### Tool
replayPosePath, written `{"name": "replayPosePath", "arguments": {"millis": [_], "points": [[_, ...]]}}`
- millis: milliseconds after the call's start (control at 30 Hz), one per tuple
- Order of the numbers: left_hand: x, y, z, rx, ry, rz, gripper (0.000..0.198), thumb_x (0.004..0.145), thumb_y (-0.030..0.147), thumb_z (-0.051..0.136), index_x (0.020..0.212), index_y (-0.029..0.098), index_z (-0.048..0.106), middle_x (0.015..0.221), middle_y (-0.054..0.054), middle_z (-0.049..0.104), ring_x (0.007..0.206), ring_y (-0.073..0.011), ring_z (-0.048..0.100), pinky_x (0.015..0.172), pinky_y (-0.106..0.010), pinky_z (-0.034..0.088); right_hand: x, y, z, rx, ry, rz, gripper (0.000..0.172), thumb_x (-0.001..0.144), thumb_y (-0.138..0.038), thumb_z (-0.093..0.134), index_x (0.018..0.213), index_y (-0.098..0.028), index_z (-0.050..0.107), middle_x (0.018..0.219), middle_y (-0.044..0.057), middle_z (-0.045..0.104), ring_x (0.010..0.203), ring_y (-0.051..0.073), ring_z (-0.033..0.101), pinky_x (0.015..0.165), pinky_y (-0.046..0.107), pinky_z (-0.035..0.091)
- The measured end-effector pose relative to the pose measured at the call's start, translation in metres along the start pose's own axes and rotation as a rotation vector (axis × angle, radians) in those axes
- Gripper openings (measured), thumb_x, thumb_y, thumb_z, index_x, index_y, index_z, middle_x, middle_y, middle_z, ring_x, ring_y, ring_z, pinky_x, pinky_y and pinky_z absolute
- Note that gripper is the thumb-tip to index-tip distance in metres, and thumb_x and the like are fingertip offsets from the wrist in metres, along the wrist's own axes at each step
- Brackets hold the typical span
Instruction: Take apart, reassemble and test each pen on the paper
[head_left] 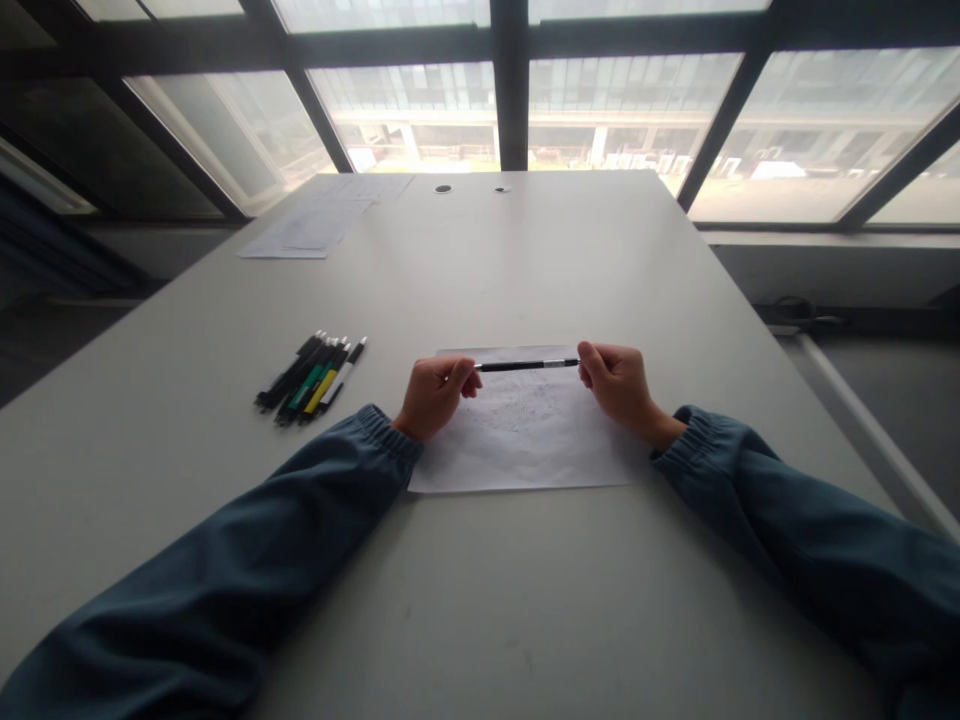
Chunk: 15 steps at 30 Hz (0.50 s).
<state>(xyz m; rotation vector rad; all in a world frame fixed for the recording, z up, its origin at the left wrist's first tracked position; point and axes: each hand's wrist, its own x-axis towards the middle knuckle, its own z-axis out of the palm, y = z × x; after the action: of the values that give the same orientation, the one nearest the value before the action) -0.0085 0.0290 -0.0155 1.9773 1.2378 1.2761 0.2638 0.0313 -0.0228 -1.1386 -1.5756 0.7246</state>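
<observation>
A slim black pen with a pale band toward its right end is held level between my two hands. My left hand is closed, pinching the pen's left tip between thumb and fingers. At the other tip, my right hand is also closed in a pinch. Beneath them lies a white sheet of paper with faint scribbled marks in its middle. The very ends of the pen are hidden by my fingers.
Left of the paper, several pens in black, green, yellow and white lie side by side. More sheets of paper rest at the table's far left corner. Two round fittings sit near the far edge, before the windows.
</observation>
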Motion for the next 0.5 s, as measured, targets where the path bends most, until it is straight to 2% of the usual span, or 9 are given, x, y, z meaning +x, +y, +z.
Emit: {"name": "replayPosePath", "arguments": {"millis": [333, 500], "points": [[0.0004, 0.0, -0.0002, -0.009, -0.012, 0.005, 0.059, 0.098, 0.055, 0.05, 0.059, 0.015, 0.068, 0.05, -0.003, 0.063, 0.046, -0.0104, 0.058, 0.049, -0.02, 0.045, -0.0006, 0.0012, 0.0006, 0.011, 0.003, -0.001, 0.063, 0.095, -0.063, 0.053, 0.049, -0.019, 0.05, 0.046, -0.002, 0.046, 0.045, 0.01, 0.041, 0.049, 0.025, 0.033], [0.0007, 0.0013, -0.0005, 0.008, -0.034, 0.048, 0.053, 0.099, 0.051, 0.052, 0.061, 0.016, 0.068, 0.052, -0.003, 0.064, 0.049, -0.0109, 0.059, 0.052, -0.021, 0.046, -0.0006, 0.003, 0.001, 0.044, 0.012, 0.015, 0.059, 0.096, -0.062, 0.052, 0.055, -0.019, 0.055, 0.05, -0.001, 0.052, 0.046, 0.011, 0.045, 0.047, 0.025, 0.034]]}}
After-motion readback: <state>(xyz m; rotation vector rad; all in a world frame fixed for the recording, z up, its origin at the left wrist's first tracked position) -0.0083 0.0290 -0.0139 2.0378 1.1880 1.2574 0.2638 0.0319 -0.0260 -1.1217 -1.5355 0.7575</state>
